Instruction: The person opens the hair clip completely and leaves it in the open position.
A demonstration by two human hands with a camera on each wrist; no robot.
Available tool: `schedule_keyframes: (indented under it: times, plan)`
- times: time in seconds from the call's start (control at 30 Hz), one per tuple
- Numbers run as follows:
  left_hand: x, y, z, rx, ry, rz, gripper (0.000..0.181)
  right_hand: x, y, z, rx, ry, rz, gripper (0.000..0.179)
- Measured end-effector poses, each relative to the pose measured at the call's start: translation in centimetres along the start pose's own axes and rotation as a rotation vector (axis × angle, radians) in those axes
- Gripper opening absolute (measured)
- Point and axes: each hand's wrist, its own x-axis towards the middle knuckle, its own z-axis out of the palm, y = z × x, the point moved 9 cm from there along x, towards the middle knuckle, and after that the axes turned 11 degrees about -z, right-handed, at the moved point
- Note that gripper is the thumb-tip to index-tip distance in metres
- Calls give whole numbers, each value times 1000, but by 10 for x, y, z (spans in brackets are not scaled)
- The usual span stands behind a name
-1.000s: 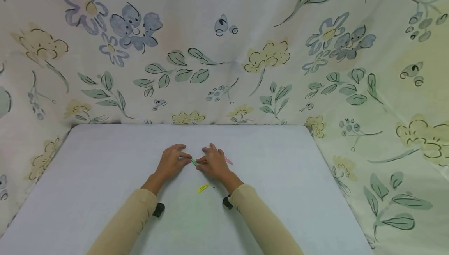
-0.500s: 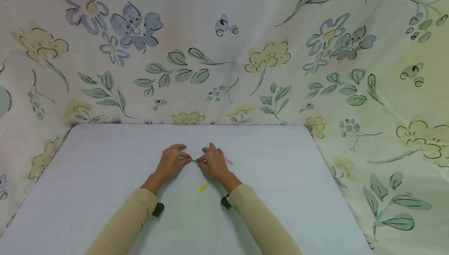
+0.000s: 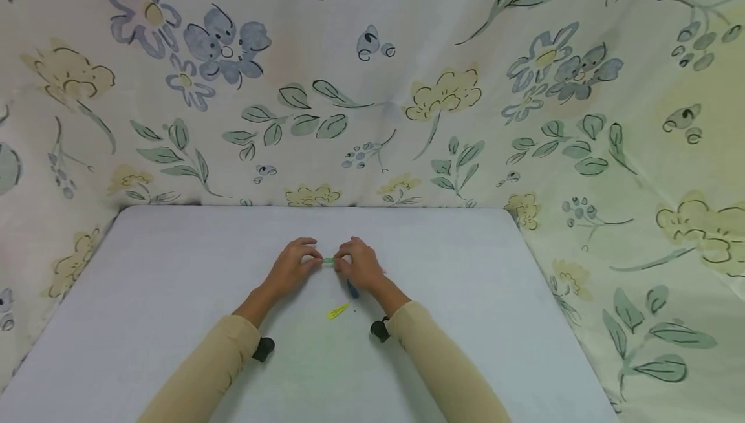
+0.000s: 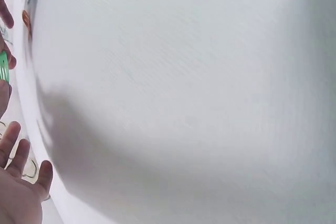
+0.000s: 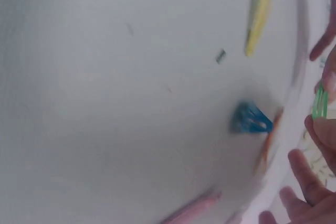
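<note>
A person's two hands meet near the middle of a pale grey bench, seen from a head camera looking down. Both forearms wear tan sleeves, and a small dark camera mount sits at each wrist.

The left hand and right hand face each other, fingertips nearly touching. Between them they hold a small green hair clip, each hand pinching one end with thumb and curled fingers. The clip is held just above the bench surface, roughly level, running left to right. In the right wrist view the green clip shows as a thin strip between the fingertips at the right edge; in the left wrist view only a sliver of it shows at the left edge, beside the fingers.

Just below the right hand lies a blue hair clip, close to the heel of the palm; whether it touches the hand cannot be told. The right wrist view shows it lying flat, somewhat blurred. A yellow hair clip lies nearer the person, between the two forearms, apart from both hands. The right wrist view also shows a pink clip and an orange one on the bench, both blurred.

A floral-printed cloth hangs behind and beside the bench.
</note>
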Motion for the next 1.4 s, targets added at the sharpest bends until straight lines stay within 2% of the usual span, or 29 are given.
schedule_keyframes:
  times: [0.07, 0.2, 0.33, 0.6, 0.83, 0.97, 1.2, 1.4]
  plan:
    - [0, 3, 0, -51, -11, -6, 8, -1, 4, -2, 53, -9, 51, 12]
    - [1, 6, 1, -159, -44, -75, 16, -5, 10, -8, 150, -27, 138, 15]
    - [3, 6, -1, -256, -59, -162, 22, -5, 11, -16, 235, -26, 140, 17]
    - [3, 4, 0, -389, -76, -299, 34, -11, 18, -25, 463, -38, 245, 19]
    - [1, 7, 4, -511, -86, -354, 36, -14, 22, -27, 570, -11, 316, 21]
    - [1, 7, 7, -557, -82, -403, 42, -15, 22, -27, 643, 4, 332, 22]
    - [0, 8, 9, -605, -56, -476, 44, -15, 22, -26, 711, 14, 338, 23]
    - [-1, 11, 10, -634, -49, -504, 45, -15, 24, -26, 739, 11, 354, 25]
